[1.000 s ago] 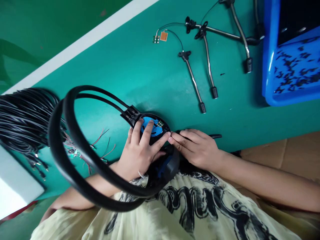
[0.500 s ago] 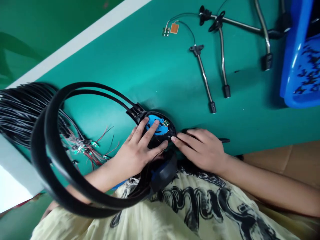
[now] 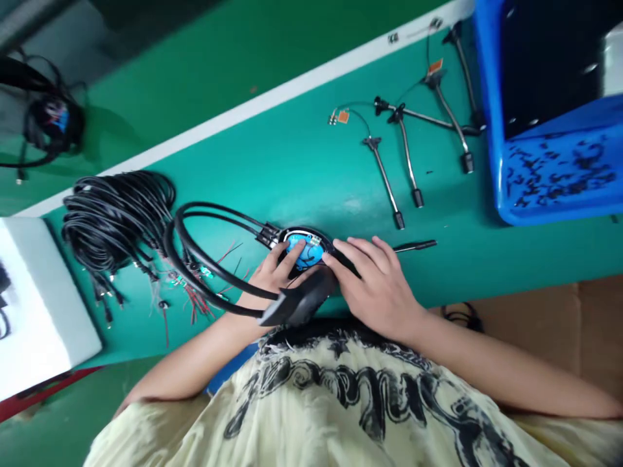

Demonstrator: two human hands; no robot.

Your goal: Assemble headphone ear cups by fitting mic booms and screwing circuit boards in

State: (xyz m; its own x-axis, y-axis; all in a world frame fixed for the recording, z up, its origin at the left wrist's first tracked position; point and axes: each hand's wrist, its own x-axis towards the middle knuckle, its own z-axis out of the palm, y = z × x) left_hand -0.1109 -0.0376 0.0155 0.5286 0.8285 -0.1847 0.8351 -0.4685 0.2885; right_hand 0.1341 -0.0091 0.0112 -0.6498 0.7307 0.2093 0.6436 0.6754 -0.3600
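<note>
In the head view a black headset (image 3: 214,279) lies at the table's front edge, its double headband arching to the left. One ear cup stands open towards me and shows a blue inner plate (image 3: 311,254) with a small circuit board. My left hand (image 3: 272,275) grips this cup from the left, two fingertips on the blue plate. My right hand (image 3: 372,279) is at the cup's right rim; its thumb touches the edge and its fingers curve over a black part I cannot make out. The other ear cup (image 3: 304,298) hangs nearer my body.
Several microphone booms (image 3: 384,181) lie at the back right beside a blue bin (image 3: 501,194) holding small black pieces. A black pen-like tool (image 3: 416,246) lies right of my hand. Coiled black cables (image 3: 117,214) with loose wire ends are left, near a white block (image 3: 58,305).
The view has shifted back and takes in more of the table. The headband now appears smaller and lower. Both hands stay at the open ear cup; the right one has spread its fingers slightly.
</note>
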